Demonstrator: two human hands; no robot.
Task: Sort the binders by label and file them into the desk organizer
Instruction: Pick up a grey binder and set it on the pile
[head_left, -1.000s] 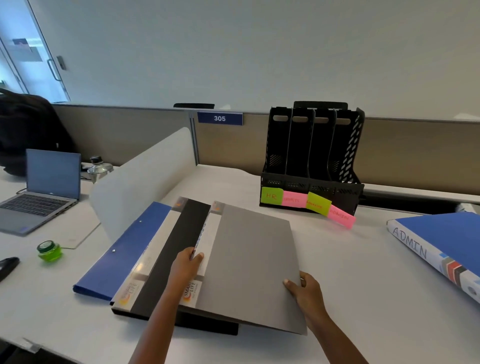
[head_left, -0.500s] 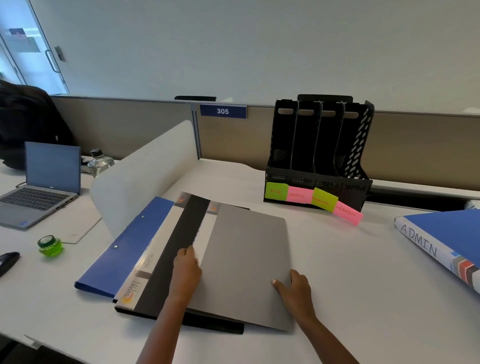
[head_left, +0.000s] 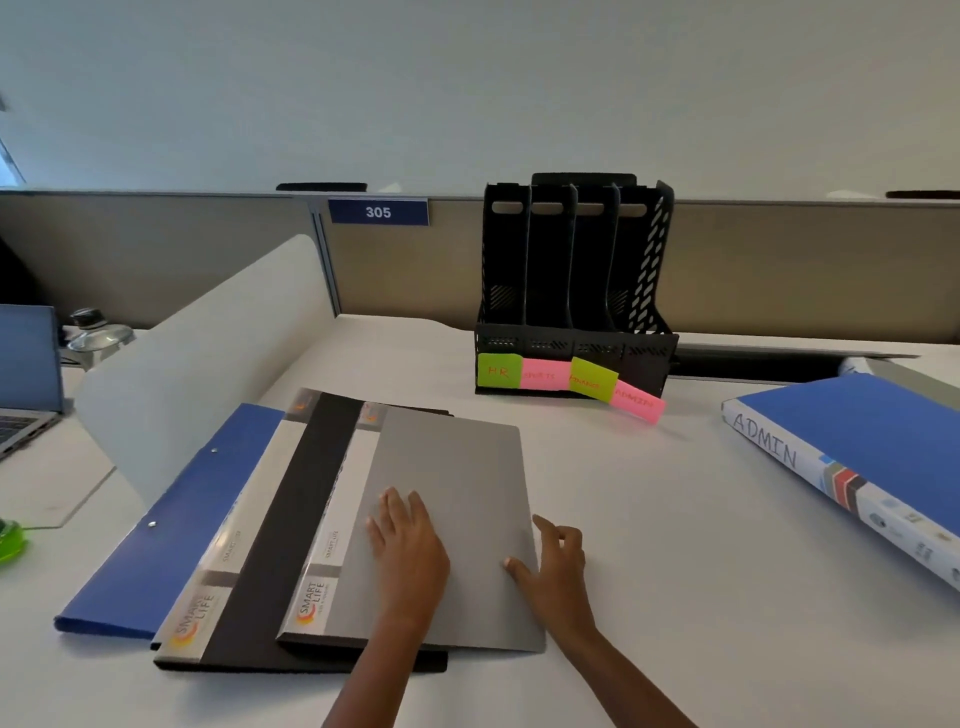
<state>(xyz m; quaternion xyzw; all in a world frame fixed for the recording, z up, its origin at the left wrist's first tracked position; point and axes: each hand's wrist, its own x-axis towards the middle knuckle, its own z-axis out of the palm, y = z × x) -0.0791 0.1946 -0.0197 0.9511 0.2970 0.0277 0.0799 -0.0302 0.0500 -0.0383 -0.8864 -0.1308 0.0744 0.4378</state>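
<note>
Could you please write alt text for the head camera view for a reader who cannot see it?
A person's left hand lies flat on a grey folder atop a stack on a white desk, the right hand at its edge. Behind stands an empty black desk organizer with sticky-note labels; a blue ADMIN binder lies right.

Office cubicle: white desk (head_left: 675, 571), tan partition (head_left: 779, 270) at 12 o'clock with number plate (head_left: 378, 212), file organizer (head_left: 574, 291) at 1, laptop (head_left: 26, 374) at 9.
</note>
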